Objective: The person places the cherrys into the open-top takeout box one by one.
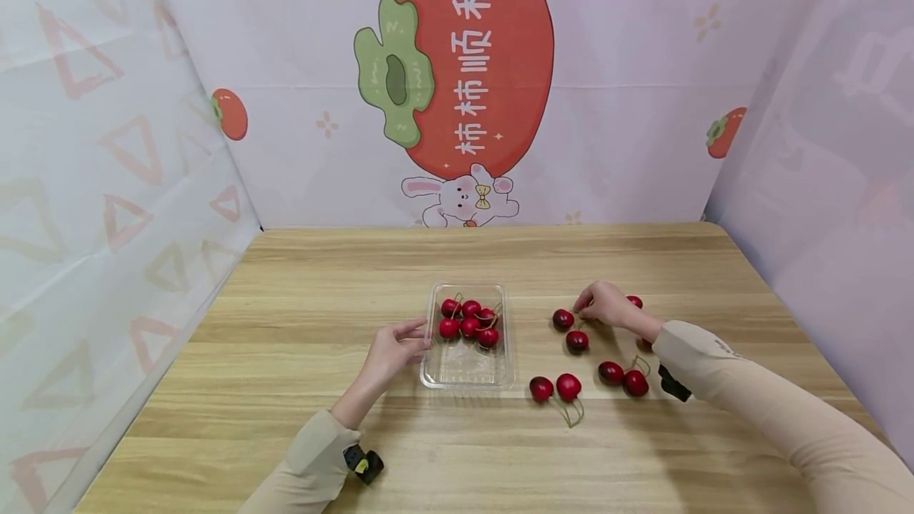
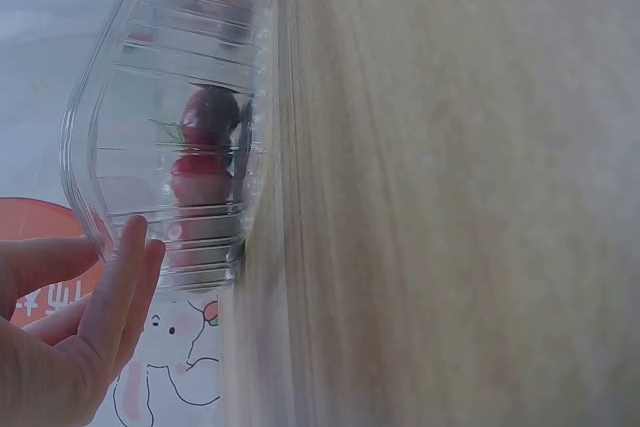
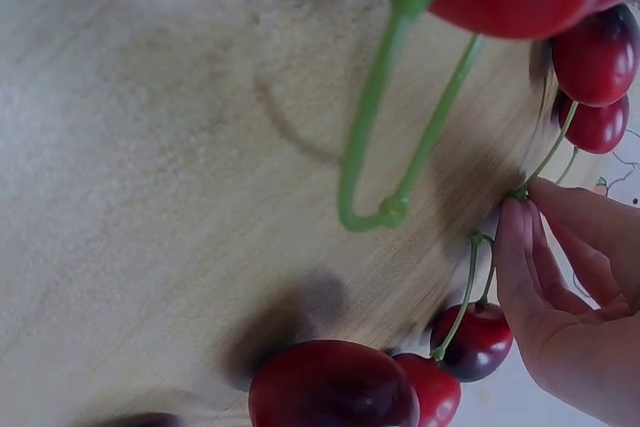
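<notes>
My left hand point(image 1: 391, 354) is at the left side of a clear plastic box point(image 1: 464, 373), its fairly straight fingers touching the rim and outer wall. Several red cherries point(image 1: 469, 327) with green stems lie in the far half of that box. On the right, my right hand point(image 1: 607, 305) pinches the joined stems of a dark red cherry pair point(image 1: 577, 342) between thumb and fingertips. The right wrist view shows this pinch at the stem joint point(image 3: 520, 192); the two cherries point(image 3: 597, 55) hang or rest beyond it, and I cannot tell whether they touch the table.
Nearer the front are a cherry pair point(image 1: 568, 387) and another pair point(image 1: 635, 383). Partly hidden by the right hand and sleeve, more cherries point(image 1: 634, 302) lie at the right. A wooden table point(image 1: 321, 276) carries everything, with printed cloth point(image 1: 614, 86) behind and beside it.
</notes>
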A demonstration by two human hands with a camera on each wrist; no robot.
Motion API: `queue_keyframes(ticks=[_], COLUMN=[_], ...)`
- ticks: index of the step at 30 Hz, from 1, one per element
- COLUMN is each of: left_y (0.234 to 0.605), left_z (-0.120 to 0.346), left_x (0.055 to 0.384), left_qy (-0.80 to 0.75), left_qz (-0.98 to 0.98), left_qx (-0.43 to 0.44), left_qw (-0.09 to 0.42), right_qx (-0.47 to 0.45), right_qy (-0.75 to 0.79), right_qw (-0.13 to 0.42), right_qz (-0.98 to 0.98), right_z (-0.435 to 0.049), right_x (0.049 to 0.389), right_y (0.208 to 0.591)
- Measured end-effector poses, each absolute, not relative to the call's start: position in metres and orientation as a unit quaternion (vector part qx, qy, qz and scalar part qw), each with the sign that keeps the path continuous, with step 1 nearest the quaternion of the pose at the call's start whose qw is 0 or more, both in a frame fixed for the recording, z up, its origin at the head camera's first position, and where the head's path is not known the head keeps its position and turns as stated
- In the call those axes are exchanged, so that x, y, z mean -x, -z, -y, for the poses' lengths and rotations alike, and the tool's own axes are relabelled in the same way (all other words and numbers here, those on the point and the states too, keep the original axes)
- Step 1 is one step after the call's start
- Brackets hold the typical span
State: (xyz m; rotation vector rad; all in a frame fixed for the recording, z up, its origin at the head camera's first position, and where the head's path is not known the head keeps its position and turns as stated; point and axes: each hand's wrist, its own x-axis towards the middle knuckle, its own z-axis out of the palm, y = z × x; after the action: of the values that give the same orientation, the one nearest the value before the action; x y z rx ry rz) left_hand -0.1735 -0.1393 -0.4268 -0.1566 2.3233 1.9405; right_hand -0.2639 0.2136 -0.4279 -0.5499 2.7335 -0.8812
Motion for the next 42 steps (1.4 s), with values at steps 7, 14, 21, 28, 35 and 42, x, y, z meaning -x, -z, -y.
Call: queue_keyframes(ticks=[7,14,21,28,35,42], left_y=[0.425,0.426,0.427,0.427,0.427,0.428], left_z=[0.139,0.139,0.140,0.140,0.139,0.140], left_x=[0.174,0.173,0.174,0.174,0.175,0.175], left_qy=[-0.642,-0.640,-0.645,-0.644,-0.654,-0.652], left_qz=[-0.763,-0.765,-0.761,-0.761,-0.754,-0.755], left_qx=[0.054,0.050,0.051,0.047,0.045,0.047], left_qw=[0.057,0.054,0.056,0.053,0.053,0.055], right_qx=[0.188,0.202,0.208,0.204,0.208,0.202], right_qy=[0.299,0.298,0.304,0.313,0.337,0.370], right_qw=[0.110,0.112,0.114,0.117,0.122,0.140], right_qz=[-0.929,-0.926,-0.923,-0.920,-0.910,-0.896], right_z=[-0.214,-0.214,-0.216,-0.217,-0.221,-0.224], right_x=[0.263,0.263,0.262,0.262,0.264,0.263], right_y=[0.425,0.423,0.419,0.415,0.414,0.411])
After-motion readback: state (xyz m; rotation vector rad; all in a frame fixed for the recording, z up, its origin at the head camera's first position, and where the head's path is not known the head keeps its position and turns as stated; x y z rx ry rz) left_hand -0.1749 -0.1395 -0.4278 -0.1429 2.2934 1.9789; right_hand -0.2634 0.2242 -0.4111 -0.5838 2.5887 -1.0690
